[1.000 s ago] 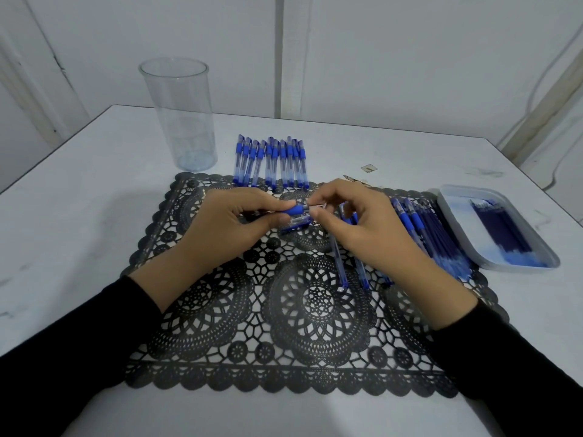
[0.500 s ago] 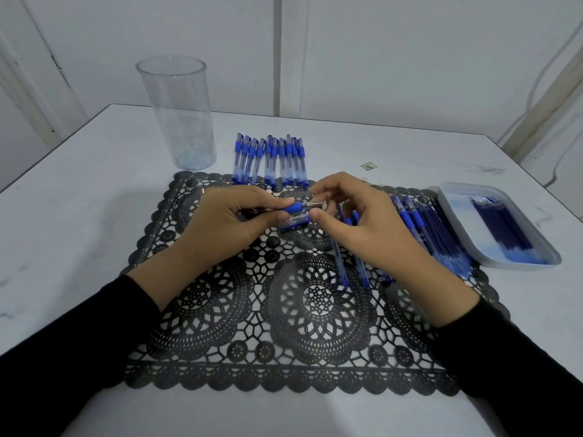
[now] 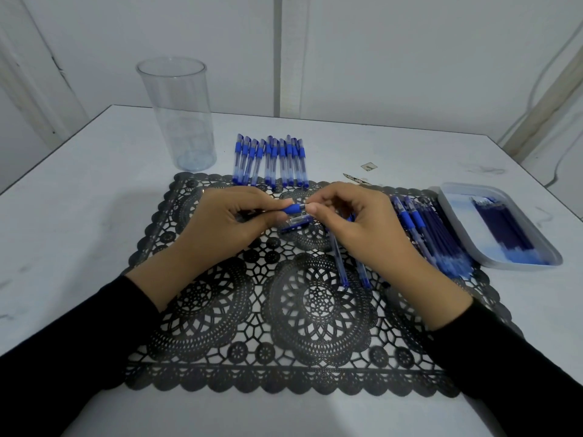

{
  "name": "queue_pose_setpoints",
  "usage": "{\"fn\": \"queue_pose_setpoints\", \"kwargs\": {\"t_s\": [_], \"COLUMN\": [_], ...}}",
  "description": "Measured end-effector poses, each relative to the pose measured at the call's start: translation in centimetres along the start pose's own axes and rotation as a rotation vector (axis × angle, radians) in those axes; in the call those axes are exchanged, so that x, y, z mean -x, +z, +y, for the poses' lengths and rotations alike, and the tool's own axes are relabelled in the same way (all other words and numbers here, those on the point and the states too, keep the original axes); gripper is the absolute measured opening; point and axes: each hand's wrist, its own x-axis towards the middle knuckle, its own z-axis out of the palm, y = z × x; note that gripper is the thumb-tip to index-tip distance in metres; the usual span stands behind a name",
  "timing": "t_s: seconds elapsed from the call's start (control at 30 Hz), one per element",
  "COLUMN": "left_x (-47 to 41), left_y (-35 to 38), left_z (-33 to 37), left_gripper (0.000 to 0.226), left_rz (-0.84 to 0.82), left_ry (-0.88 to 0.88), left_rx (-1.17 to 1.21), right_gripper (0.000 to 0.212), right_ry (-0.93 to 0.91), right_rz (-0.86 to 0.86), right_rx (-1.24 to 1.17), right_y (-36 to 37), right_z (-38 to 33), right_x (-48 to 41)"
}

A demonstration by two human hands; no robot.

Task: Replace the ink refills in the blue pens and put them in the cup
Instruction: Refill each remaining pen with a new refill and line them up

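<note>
Left hand (image 3: pixel 227 222) is pinching the blue pen (image 3: pixel 291 210) steady, so the right hand (image 3: pixel 356 223), pinching its tip (image 3: pixel 303 205), is apparently unscrewing it.

The right hand (image 3: pixel 356 222) has moved a little to the left, toward the pen (image 3: pixel 293 210) held by the left hand (image 3: pixel 227 222). Its fingertips (image 3: pixel 313 210) now cover the metal tip, which was bare between the hands before.

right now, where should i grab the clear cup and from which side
Probably grip the clear cup round its mid-wall, coming from its near-left side: it stands upright, tall and straight-walled, and the row of pens lies close on its right.
</note>
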Motion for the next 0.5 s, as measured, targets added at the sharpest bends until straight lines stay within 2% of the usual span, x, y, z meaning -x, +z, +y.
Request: {"fn": "queue_pose_setpoints", "kwargs": {"t_s": [0.13, 0.23, 0.37, 0.5], "left_x": [0.0, 0.0, -0.1, -0.1], "left_y": [-0.7, -1.2, -1.3, -1.2], "left_z": [-0.8, -1.5, -1.7, -1.6], "left_gripper": [0.028, 0.027, 0.027, 0.028], "left_rz": [0.015, 0.042, 0.041, 0.030], "left_ry": [-0.090, -0.157, -0.198, -0.222], "left_rx": [-0.031, -0.060, -0.074, -0.074], "right_gripper": [0.019, 0.021, 0.031, 0.020], "right_ry": [0.096, 0.065, -0.064, -0.127], "right_rz": [-0.031, -0.120, -0.222, -0.263], "right_rx": [-0.044, 0.167, 0.493, 0.602], "right_y": [0.1, -0.3, 0.4, 1.1], "right_z": [0.3, 0.6, 1.4, 1.8], "right_x": [-0.5, -1.0, -1.7, -1.9]}}
